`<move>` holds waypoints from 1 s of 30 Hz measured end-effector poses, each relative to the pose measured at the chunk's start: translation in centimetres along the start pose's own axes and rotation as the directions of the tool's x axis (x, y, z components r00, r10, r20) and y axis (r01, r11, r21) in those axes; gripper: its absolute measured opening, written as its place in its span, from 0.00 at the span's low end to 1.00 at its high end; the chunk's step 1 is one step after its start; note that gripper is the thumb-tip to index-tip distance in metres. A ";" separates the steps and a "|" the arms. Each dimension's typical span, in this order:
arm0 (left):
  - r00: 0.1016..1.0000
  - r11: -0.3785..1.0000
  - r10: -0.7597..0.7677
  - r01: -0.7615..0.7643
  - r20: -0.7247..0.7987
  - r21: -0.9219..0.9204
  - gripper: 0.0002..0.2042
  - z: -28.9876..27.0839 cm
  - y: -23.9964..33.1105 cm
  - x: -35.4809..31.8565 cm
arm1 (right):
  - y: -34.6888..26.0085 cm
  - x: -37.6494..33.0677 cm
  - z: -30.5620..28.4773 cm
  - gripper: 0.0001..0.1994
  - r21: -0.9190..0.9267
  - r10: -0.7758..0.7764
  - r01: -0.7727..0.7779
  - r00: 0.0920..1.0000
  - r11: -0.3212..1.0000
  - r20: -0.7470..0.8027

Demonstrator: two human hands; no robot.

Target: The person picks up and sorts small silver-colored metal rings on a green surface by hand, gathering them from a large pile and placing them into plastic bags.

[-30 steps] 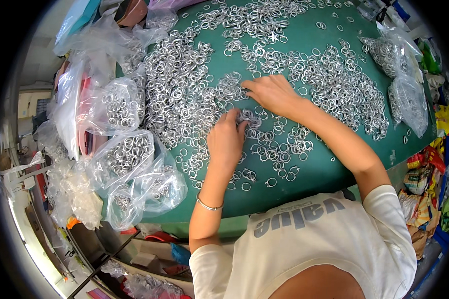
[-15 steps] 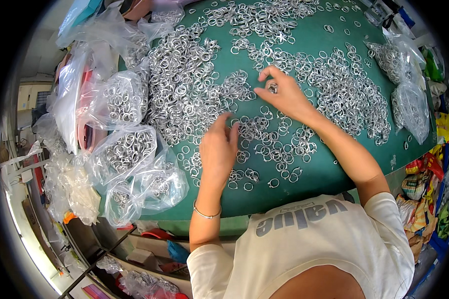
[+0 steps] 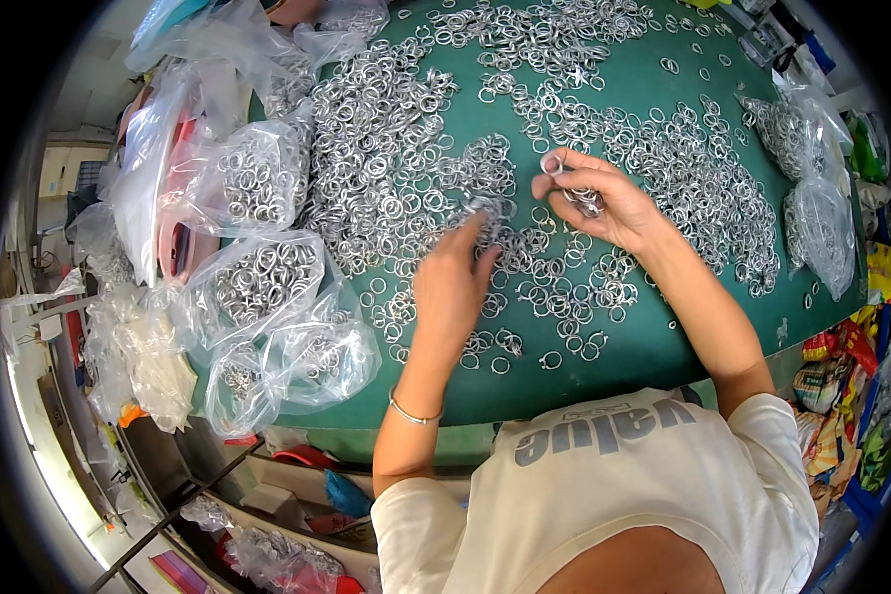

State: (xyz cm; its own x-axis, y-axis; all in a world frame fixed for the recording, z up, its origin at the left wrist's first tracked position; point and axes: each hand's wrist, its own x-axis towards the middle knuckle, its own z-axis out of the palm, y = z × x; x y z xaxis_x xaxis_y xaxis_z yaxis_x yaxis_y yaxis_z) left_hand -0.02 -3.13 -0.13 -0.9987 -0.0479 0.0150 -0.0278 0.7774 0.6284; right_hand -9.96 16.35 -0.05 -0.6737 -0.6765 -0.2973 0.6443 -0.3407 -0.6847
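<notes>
Small silver metal rings lie in loose piles over a green tabletop. My right hand (image 3: 609, 203) is raised above the middle of the table, closed on several rings. One ring (image 3: 557, 165) is pinched between its fingertips, and more rings (image 3: 585, 201) sit in the curled palm. To its left, my left hand (image 3: 452, 277) reaches into the edge of the small middle pile (image 3: 480, 166). Its thumb stands apart from the outstretched fingers; the fingertips are blurred over the rings there.
A large ring heap (image 3: 366, 148) is on the left, another (image 3: 708, 188) on the right. Clear plastic bags of rings (image 3: 267, 282) line the left edge; similar bags (image 3: 820, 223) lie at the right edge. The green table (image 3: 653, 342) ends close to my body. Open shelving (image 3: 267, 505) stands below left.
My right hand has moved slightly right and turned, showing rings in its palm and one at its fingertips. My left hand has reached a little farther toward the middle pile. The whole view shifted slightly.
</notes>
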 end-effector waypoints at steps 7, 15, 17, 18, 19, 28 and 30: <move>0.968 0.965 -0.229 0.212 -0.104 -0.151 0.17 -1.1 -0.5 -0.2 | 0.1 2.8 1.0 0.13 -0.200 -0.119 0.084 0.978 0.976 -0.169; 0.998 0.992 0.040 -0.045 0.051 0.116 0.18 2.4 1.8 -1.8 | 2.7 5.2 2.3 0.10 -0.968 -0.397 0.080 0.902 -0.237 0.172; 0.987 0.992 0.029 -0.047 0.155 0.116 0.18 2.3 3.2 -2.2 | 1.9 3.9 1.5 0.10 -0.935 -0.370 0.005 0.918 -0.354 0.145; 0.979 0.992 0.027 -0.051 0.204 0.113 0.18 2.2 3.6 -2.2 | 1.2 3.0 1.2 0.09 -0.934 -0.361 -0.022 0.925 -0.358 0.117; 0.976 0.995 0.082 -0.090 0.202 0.032 0.18 2.2 3.5 -2.3 | 0.3 2.1 0.9 0.08 -0.940 -0.330 -0.043 0.941 -0.339 0.076; 0.989 0.997 -0.070 0.075 -0.130 0.029 0.12 1.1 -0.4 0.5 | -2.9 -1.6 -1.1 0.08 -0.857 -0.468 -0.329 0.876 -0.397 -0.119; 0.990 0.989 -0.049 0.067 -0.131 0.131 0.10 0.7 -1.3 1.6 | -2.4 -1.4 0.0 0.08 -0.859 -0.526 -0.325 0.847 -0.396 -0.078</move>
State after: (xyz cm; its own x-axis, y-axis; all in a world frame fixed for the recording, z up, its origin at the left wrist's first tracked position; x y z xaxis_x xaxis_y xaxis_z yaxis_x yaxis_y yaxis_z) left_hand -1.64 -3.83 -1.46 -0.9820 -0.1680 0.0857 -0.0996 0.8479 0.5207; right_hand -10.57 18.13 2.04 -0.9378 -0.3427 0.0559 -0.3467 0.9157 -0.2033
